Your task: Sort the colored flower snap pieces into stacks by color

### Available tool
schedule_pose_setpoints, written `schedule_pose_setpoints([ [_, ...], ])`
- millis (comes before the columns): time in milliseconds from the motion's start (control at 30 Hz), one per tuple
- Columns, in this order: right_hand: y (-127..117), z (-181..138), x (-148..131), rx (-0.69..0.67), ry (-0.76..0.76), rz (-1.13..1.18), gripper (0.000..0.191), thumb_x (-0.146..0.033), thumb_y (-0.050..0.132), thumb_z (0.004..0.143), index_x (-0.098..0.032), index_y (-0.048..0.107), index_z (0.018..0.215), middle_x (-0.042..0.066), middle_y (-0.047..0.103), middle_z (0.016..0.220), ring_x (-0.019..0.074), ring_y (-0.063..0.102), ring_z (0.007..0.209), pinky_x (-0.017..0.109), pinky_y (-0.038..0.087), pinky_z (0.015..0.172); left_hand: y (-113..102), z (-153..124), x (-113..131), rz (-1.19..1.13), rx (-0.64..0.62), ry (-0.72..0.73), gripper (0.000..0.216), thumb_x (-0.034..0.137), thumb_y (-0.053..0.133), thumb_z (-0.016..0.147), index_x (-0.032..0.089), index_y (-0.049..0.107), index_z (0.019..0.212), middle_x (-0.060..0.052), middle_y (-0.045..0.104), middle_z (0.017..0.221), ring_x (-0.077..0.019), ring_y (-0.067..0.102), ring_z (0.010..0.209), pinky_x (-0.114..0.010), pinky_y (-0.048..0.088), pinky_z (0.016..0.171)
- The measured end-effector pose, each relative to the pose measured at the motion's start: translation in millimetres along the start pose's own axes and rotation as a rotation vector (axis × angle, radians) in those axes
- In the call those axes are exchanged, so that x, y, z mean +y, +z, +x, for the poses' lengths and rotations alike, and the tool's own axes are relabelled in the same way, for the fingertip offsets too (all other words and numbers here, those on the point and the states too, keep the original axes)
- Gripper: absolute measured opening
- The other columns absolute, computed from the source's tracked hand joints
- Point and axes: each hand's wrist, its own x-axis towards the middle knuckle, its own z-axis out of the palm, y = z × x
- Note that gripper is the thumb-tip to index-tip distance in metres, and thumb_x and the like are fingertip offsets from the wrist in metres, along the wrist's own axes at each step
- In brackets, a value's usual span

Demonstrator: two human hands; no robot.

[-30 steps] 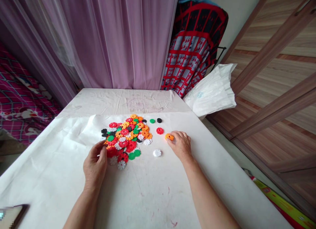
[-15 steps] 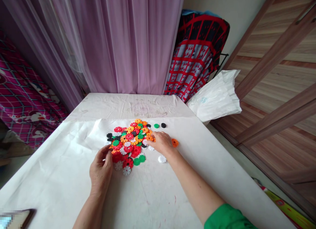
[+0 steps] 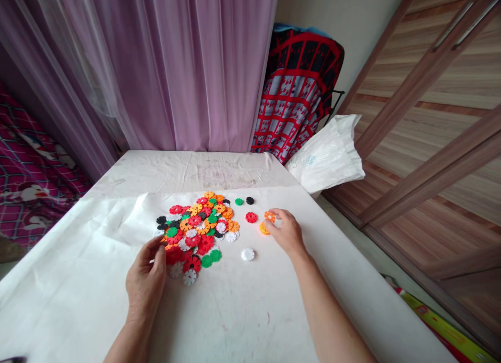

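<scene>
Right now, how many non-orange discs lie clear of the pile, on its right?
4: green disc and black disc farthest, red disc nearer, left of the right hand, white disc nearest. More may be hidden beneath them or the hand.

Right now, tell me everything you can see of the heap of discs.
The heap is a loose, low spread of round, flower-like discs with notched rims, in red, orange, green, white and black. They look like plastic, with a smooth surface. They overlap at various angles, many nearly flat. The heap rests on the white table cover, ahead of the person and between both hands. The fingertips of the left hand are at its left edge; whether they pinch a disc is unclear.
</scene>
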Motion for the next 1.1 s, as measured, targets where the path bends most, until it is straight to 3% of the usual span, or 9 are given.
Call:
schedule_pose_setpoints([
  [167, 4, -11, 34, 0.051, 0.003, 0.088, 0.035, -0.036, 0.064, 0.073, -0.023, 0.070, 0.105, 0.007, 0.073, 0.110, 0.0244, 0.069, 0.095, 0.041, 0.054, 0.090, 0, 0, 0, 0.012, 0.013, 0.002, 0.047, 0.052, 0.056, 0.072, 0.027, 0.074, 0.108, -0.002, 0.079, 0.099, -0.0218, 0.069, 0.090, -0.034, 0.053, 0.083],
  [400, 17, -16, 39, 0.063, -0.165, 0.017, 0.052, -0.028, 0.062, 0.072, -0.022, 0.063, 0.124, 0.007, 0.073, 0.104, 0.0250, 0.067, 0.099, 0.041, 0.055, 0.094, -2, -1, 4, 0.034, 0.023, -0.014, 0.046, 0.052, 0.057, 0.071, 0.028, 0.074, 0.106, -0.002, 0.079, 0.100, -0.0231, 0.069, 0.093, -0.037, 0.053, 0.090],
  [800, 23, -15, 42, 0.025, -0.208, -0.013, 0.044, -0.027, 0.064, 0.078, -0.022, 0.065, 0.121, 0.010, 0.073, 0.114, 0.0265, 0.067, 0.107, 0.041, 0.054, 0.096, 0, 2, -2, 0.017, 0.008, -0.013, 0.045, 0.051, 0.057, 0.074, 0.028, 0.073, 0.109, -0.002, 0.078, 0.104, -0.0242, 0.070, 0.100, -0.041, 0.051, 0.101],
  [1100, 27, -14, 48, -0.010, -0.219, -0.047, 0.041, -0.029, 0.065, 0.080, -0.022, 0.068, 0.120, 0.010, 0.074, 0.115, 0.0268, 0.068, 0.104, 0.043, 0.054, 0.095, 0, 1, 1, 0.018, 0.009, -0.008, 0.043, 0.049, 0.057, 0.074, 0.027, 0.073, 0.108, -0.002, 0.078, 0.102, -0.0225, 0.070, 0.094, -0.038, 0.053, 0.094],
])
